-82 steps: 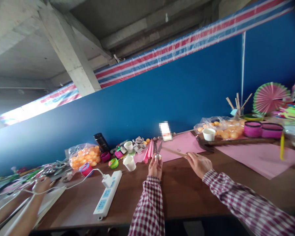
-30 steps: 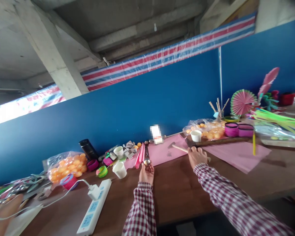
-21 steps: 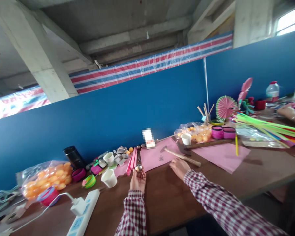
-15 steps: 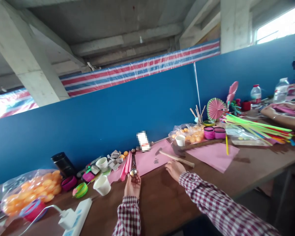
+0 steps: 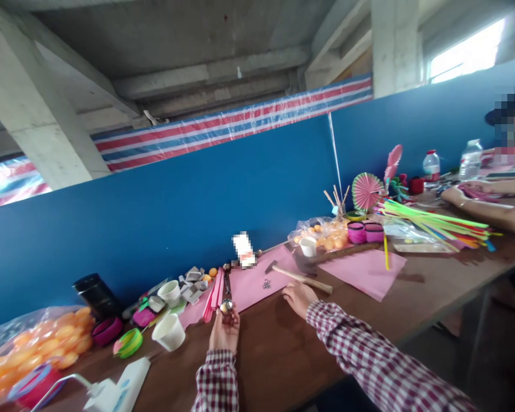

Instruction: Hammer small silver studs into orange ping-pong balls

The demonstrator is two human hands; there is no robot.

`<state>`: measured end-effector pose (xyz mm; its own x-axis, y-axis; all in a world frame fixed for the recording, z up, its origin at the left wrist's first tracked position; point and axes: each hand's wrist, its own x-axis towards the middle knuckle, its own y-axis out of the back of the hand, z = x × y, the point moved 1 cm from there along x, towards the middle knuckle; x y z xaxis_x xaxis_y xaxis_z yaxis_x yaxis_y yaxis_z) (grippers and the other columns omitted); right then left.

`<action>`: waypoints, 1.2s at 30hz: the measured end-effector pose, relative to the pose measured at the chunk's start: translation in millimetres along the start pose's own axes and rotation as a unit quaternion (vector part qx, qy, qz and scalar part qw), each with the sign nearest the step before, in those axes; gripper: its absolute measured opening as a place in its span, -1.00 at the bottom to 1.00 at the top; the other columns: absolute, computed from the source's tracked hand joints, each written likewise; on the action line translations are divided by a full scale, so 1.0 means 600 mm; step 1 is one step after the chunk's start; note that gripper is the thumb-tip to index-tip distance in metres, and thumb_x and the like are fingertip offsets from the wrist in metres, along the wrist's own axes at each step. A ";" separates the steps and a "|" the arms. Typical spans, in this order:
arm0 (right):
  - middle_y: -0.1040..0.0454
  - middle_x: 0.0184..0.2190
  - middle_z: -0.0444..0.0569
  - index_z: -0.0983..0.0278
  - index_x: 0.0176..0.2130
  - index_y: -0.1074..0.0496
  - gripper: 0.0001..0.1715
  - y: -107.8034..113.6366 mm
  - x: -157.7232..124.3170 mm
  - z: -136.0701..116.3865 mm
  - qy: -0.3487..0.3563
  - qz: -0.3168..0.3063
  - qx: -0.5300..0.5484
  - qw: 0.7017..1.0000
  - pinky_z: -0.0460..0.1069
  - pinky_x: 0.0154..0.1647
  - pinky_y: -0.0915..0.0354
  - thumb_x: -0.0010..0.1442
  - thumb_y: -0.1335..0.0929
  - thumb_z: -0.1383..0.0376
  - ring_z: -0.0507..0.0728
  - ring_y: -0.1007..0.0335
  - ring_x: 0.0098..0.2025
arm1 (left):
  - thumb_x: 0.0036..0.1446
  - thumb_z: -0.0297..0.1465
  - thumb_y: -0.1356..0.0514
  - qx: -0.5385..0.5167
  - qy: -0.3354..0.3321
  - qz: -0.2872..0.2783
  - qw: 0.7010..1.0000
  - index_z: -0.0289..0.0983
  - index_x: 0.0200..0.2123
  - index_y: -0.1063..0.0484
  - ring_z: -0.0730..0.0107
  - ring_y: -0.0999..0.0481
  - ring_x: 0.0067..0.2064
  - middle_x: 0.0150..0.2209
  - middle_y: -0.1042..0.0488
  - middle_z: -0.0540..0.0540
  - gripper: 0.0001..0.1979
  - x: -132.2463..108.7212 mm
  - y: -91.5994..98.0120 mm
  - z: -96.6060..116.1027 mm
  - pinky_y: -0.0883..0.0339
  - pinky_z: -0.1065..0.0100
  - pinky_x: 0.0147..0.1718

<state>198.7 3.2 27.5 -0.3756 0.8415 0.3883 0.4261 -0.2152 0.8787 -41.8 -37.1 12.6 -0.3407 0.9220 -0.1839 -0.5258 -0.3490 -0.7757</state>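
Observation:
My left hand (image 5: pixel 224 331) is closed around a small shiny metal ball-shaped object (image 5: pixel 226 306), held up at the edge of a pink paper sheet (image 5: pixel 257 283). My right hand (image 5: pixel 298 298) rests on the brown table (image 5: pixel 283 343) with its fingers bent, just short of a wooden-handled hammer (image 5: pixel 298 277) that lies on the pink paper. The hammer is not gripped. Both sleeves are red and white check. A bundle of pink strips (image 5: pixel 214 289) lies beside the metal object.
White paper cups (image 5: pixel 169 332) and a green ring (image 5: pixel 130 342) stand left. Bags of orange balls (image 5: pixel 324 236) sit at both ends. A power strip (image 5: pixel 120 389) lies near left. Neon straws (image 5: pixel 438 223), a paper fan (image 5: pixel 367 191) and another person's arm (image 5: pixel 484 206) are right.
My right hand let go of the hammer, which now lies on the pink paper, and drew back onto the table. The view swung right, revealing another person.

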 end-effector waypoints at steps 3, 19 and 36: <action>-0.42 -0.34 -0.08 0.20 -0.33 -0.44 -0.71 0.001 0.001 0.000 -0.001 0.005 -0.001 1.000 -0.10 -0.24 -0.14 0.13 -0.16 0.29 0.04 -0.29 -0.26 | 0.14 -0.42 0.06 0.007 0.000 -0.008 1.000 -0.40 -0.37 -0.38 0.46 -0.47 -0.42 -0.38 -0.47 -0.21 -0.75 0.008 0.006 -0.001 -0.41 0.46 -0.49; -0.41 -0.31 -0.04 0.20 -0.33 -0.43 -0.73 -0.039 0.007 0.031 0.031 0.080 -0.023 0.996 0.00 -0.21 -0.11 0.07 -0.19 0.22 0.11 -0.25 -0.25 | 0.08 -0.37 -0.05 -0.029 0.004 0.020 0.999 -0.41 -0.40 -0.37 0.53 -0.44 -0.48 -0.41 -0.44 -0.21 -0.79 -0.011 -0.006 -0.004 -0.35 0.53 -0.53; -0.41 -0.28 -0.05 0.19 -0.34 -0.42 -0.72 -0.066 0.011 0.046 0.021 0.080 -0.081 0.993 0.02 -0.27 -0.12 0.07 -0.19 0.17 0.14 -0.26 -0.27 | 0.08 -0.36 -0.05 -0.066 0.027 0.018 0.997 -0.46 -0.45 -0.37 0.55 -0.41 -0.53 -0.45 -0.43 -0.23 -0.75 -0.028 -0.021 -0.001 -0.34 0.54 -0.57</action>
<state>201.8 30.9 -12.5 -0.3482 0.7698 0.5350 0.3458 -0.4249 0.8366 -28.8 -47.9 25.1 -0.3125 0.9185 -0.2423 -0.4067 -0.3598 -0.8397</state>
